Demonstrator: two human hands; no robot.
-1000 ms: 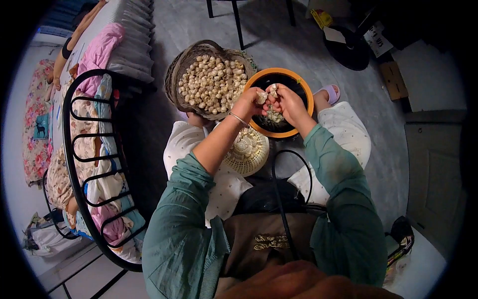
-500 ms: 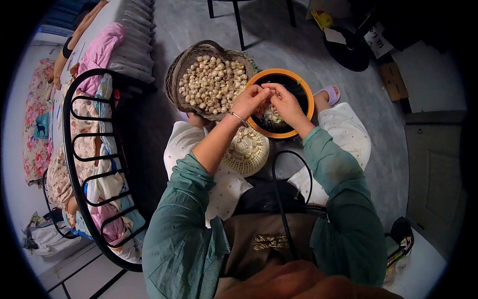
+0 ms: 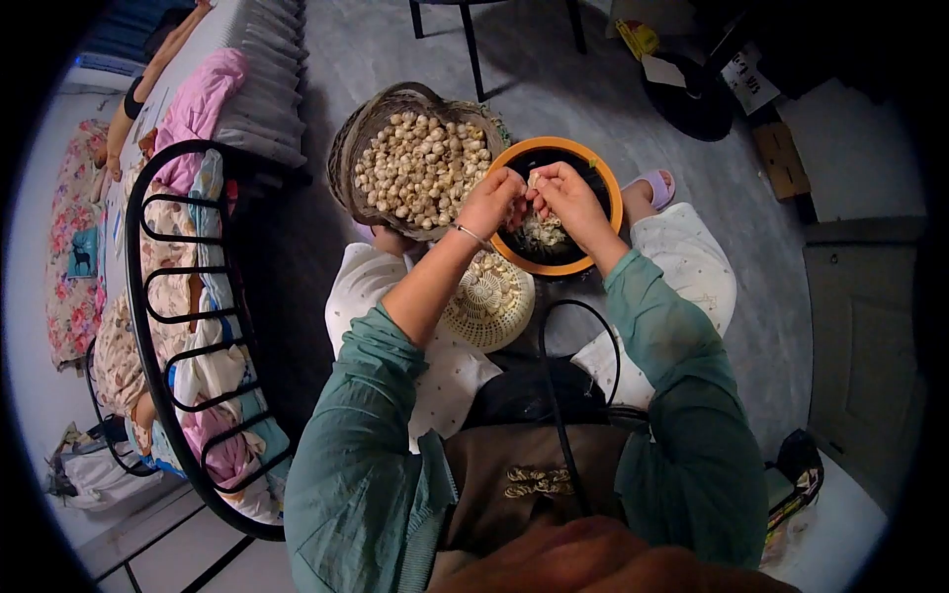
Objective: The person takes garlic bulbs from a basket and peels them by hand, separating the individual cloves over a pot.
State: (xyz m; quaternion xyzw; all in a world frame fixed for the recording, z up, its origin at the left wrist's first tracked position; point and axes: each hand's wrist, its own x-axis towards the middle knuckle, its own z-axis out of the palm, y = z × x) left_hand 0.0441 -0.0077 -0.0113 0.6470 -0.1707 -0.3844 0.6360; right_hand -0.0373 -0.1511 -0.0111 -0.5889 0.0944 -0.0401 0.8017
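Observation:
Both my hands are over a dark bucket with an orange rim (image 3: 616, 190). My right hand (image 3: 571, 204) pinches a small whitish garlic bulb (image 3: 535, 181) between thumb and fingers. Just left of it, my left hand (image 3: 494, 202) has its fingers curled together; what they hold, if anything, is hidden. Pale skins (image 3: 542, 235) lie in the bucket below. Beside it, a woven basket (image 3: 342, 168) is full of garlic bulbs (image 3: 420, 163). Closer to me sits a cream perforated colander (image 3: 504, 321) with pale pieces in it.
A black metal bed frame (image 3: 138, 257) with bedding stands at the left, and another person's arm (image 3: 163, 59) rests on the bed. Dark stool legs (image 3: 474, 59) stand beyond the basket. A cardboard box (image 3: 781, 160) is at the right. A black cable (image 3: 547, 366) loops before me.
My hands have moved apart from each other, opening a small gap between the fingertips. The whitish bulb now shows in my right fingers. Basket, bucket and colander stay put.

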